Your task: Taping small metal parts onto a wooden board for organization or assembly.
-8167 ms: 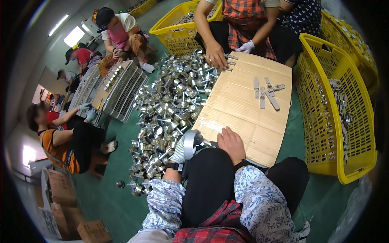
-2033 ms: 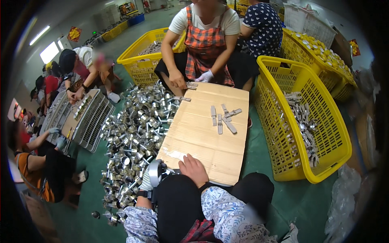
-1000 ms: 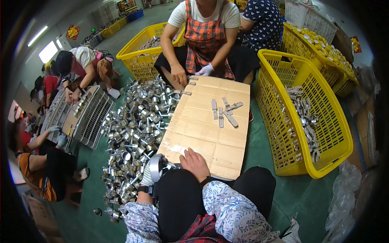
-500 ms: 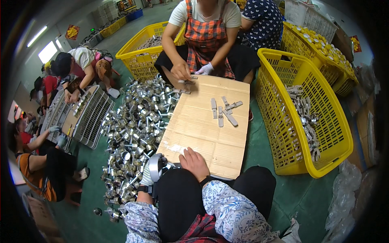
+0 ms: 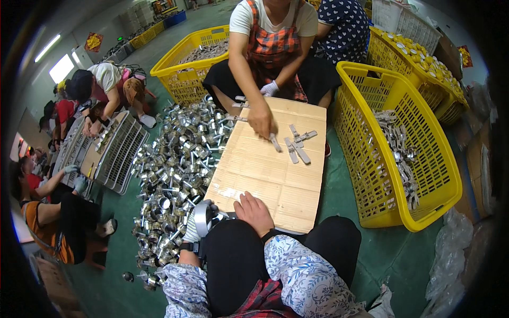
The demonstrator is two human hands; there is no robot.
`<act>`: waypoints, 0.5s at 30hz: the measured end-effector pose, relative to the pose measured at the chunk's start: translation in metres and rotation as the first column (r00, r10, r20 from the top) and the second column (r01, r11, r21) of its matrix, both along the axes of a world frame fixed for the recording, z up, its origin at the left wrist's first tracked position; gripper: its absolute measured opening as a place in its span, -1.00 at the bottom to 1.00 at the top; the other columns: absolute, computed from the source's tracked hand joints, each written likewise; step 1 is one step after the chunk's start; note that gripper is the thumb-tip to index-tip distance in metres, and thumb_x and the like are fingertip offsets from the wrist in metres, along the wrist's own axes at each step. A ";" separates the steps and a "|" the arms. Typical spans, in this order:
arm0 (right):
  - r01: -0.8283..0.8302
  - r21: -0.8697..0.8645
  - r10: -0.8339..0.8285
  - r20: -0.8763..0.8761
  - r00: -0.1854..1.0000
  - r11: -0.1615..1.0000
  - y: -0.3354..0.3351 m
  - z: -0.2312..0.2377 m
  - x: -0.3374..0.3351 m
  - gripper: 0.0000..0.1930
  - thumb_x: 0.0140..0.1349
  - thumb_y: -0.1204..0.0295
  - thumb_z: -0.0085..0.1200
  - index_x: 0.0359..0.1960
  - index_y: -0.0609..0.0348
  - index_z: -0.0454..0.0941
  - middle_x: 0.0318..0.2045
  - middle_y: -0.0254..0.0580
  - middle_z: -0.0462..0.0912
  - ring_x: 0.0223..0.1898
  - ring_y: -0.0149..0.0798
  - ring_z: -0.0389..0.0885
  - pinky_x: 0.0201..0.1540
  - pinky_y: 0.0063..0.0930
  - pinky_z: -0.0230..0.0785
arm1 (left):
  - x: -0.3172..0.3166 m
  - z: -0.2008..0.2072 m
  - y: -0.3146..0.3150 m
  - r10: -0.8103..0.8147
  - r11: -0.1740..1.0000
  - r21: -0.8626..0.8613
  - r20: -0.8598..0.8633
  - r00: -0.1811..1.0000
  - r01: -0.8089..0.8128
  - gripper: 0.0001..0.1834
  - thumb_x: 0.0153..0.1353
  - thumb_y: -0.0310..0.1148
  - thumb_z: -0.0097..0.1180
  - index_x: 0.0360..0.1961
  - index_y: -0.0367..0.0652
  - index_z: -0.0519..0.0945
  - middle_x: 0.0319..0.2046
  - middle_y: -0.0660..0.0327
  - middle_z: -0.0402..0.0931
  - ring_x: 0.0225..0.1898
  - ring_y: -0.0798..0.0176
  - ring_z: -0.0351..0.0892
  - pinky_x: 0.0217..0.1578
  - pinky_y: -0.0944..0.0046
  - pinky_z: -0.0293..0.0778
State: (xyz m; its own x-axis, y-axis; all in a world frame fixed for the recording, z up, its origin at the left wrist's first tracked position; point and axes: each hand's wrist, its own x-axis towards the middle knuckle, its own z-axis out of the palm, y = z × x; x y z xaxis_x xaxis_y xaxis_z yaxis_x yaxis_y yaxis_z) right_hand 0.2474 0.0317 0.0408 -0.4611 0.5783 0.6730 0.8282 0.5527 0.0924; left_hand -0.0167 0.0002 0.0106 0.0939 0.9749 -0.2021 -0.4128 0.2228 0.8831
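My left hand (image 5: 191,232), in a striped work glove, is closed around a shiny metal cup-shaped part (image 5: 201,220) beside my left knee. My right hand (image 5: 254,214) is bare and rests with fingers stretched out on the near edge of a cardboard sheet (image 5: 254,177). Farther up the sheet lie several flat grey metal pieces (image 5: 299,151). A co-worker's hand (image 5: 261,119) reaches down over the sheet and grips one such piece (image 5: 275,142). More of these pieces (image 5: 239,117) sit along the sheet's far left edge.
A heap of metal cups with bolts (image 5: 177,159) covers the floor at left. A yellow basket (image 5: 366,175) of metal parts stands at right, another yellow basket (image 5: 185,79) at the far left. The co-worker sits opposite. Clear plastic bags (image 5: 450,265) lie at lower right.
The co-worker's hand has moved from the sheet's far left corner toward its middle and taken hold of a flat grey piece. My own hands stay where they were.
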 end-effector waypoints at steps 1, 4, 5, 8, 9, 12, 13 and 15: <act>-0.003 0.005 0.003 0.005 1.000 1.000 0.000 0.001 -0.001 -0.83 0.31 0.32 0.10 -0.10 -0.01 0.57 0.02 -0.24 0.68 0.21 -0.19 0.61 0.02 -0.42 0.48 | -0.002 -0.001 -0.001 0.001 1.000 0.025 -0.060 0.998 0.000 -0.56 0.53 -0.15 0.19 0.26 -0.15 0.46 -0.07 0.18 0.59 -0.09 0.24 0.60 -0.09 0.23 0.59; -0.008 0.008 0.008 0.016 1.000 1.000 -0.001 0.003 -0.004 -0.83 0.31 0.32 0.10 -0.11 -0.01 0.56 0.02 -0.24 0.68 0.21 -0.19 0.61 0.02 -0.42 0.48 | -0.005 -0.003 -0.002 0.027 0.999 -0.046 0.068 0.997 -0.024 -0.59 0.54 -0.14 0.18 0.23 -0.14 0.47 -0.09 0.18 0.58 -0.11 0.25 0.60 -0.11 0.24 0.58; -0.008 0.008 0.008 0.018 1.000 1.000 -0.001 0.003 -0.005 -0.83 0.31 0.32 0.10 -0.11 -0.01 0.56 0.02 -0.23 0.68 0.21 -0.20 0.61 0.01 -0.42 0.48 | -0.005 -0.004 -0.002 0.040 0.996 -0.080 0.130 0.991 -0.029 -0.60 0.54 -0.14 0.17 0.22 -0.13 0.47 -0.10 0.18 0.58 -0.12 0.25 0.60 -0.11 0.25 0.58; -0.011 0.012 0.011 0.014 1.000 1.000 0.000 0.003 -0.003 -0.83 0.31 0.32 0.10 -0.11 -0.01 0.56 0.02 -0.23 0.68 0.20 -0.19 0.61 0.01 -0.43 0.48 | -0.001 -0.002 -0.001 0.040 0.999 -0.031 0.036 0.999 -0.039 -0.62 0.54 -0.13 0.16 0.19 -0.13 0.48 -0.12 0.20 0.57 -0.15 0.28 0.59 -0.14 0.27 0.57; -0.010 0.010 0.010 0.017 1.000 1.000 0.000 0.002 -0.002 -0.83 0.31 0.32 0.10 -0.11 0.00 0.56 0.02 -0.23 0.68 0.20 -0.19 0.61 0.00 -0.43 0.48 | 0.000 -0.001 -0.001 0.021 1.000 0.012 -0.052 0.998 -0.021 -0.63 0.55 -0.12 0.16 0.17 -0.13 0.48 -0.13 0.21 0.57 -0.15 0.30 0.58 -0.14 0.28 0.56; -0.024 -0.042 0.025 0.024 0.999 0.999 -0.002 0.000 -0.004 -0.76 0.29 0.29 0.12 -0.04 0.01 0.60 0.06 -0.15 0.69 0.24 -0.12 0.61 0.10 -0.35 0.48 | -0.008 -0.006 0.001 -0.010 0.999 0.046 -0.092 0.996 0.014 -0.63 0.55 -0.09 0.15 0.13 -0.13 0.47 -0.14 0.23 0.56 -0.16 0.33 0.56 -0.15 0.30 0.55; -0.028 -0.069 0.030 0.030 0.999 0.997 -0.002 0.000 -0.004 -0.72 0.29 0.27 0.13 -0.01 0.02 0.63 0.08 -0.11 0.70 0.26 -0.09 0.60 0.14 -0.32 0.49 | -0.008 -0.007 0.002 -0.022 0.999 0.042 -0.063 0.998 0.025 -0.63 0.55 -0.08 0.15 0.12 -0.13 0.47 -0.14 0.24 0.55 -0.16 0.33 0.56 -0.15 0.31 0.55; -0.032 -0.092 0.035 0.032 0.999 0.995 -0.002 -0.001 -0.004 -0.69 0.28 0.26 0.14 0.02 0.03 0.65 0.10 -0.08 0.70 0.27 -0.06 0.60 0.19 -0.28 0.49 | -0.010 -0.009 0.003 -0.026 0.999 0.026 -0.008 1.000 0.027 -0.62 0.55 -0.06 0.15 0.11 -0.13 0.47 -0.15 0.25 0.55 -0.16 0.35 0.56 -0.15 0.31 0.54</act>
